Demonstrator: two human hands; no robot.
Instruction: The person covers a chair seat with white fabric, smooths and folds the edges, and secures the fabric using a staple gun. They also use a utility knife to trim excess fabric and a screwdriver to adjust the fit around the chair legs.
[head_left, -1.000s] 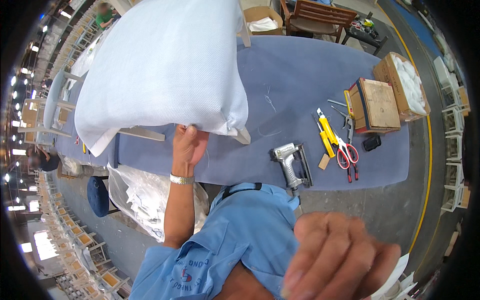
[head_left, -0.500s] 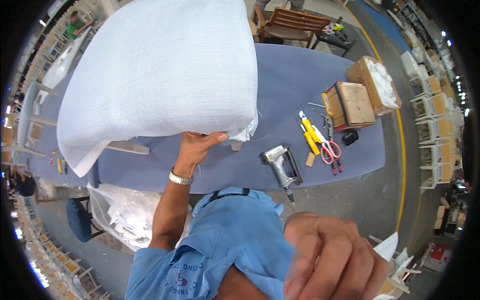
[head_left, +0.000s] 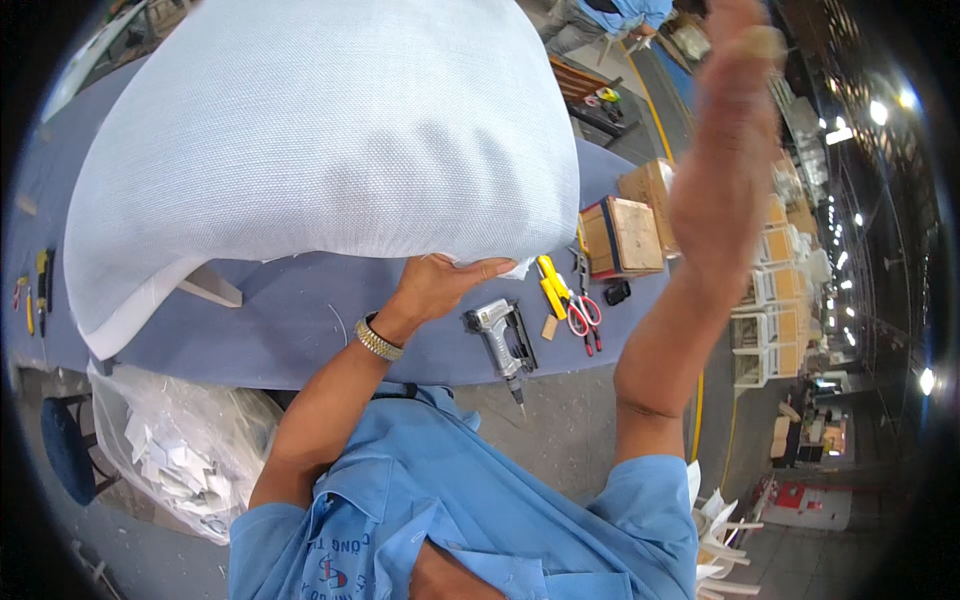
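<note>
A light blue short-sleeved work shirt [head_left: 480,520] is worn, its cloth creased across the chest, and a printed emblem in red and dark blue (partly folded under) is seen on the front. Both forearms are left bare below the sleeves. A gold-coloured link wristband [head_left: 379,339] is worn on the left wrist.
</note>
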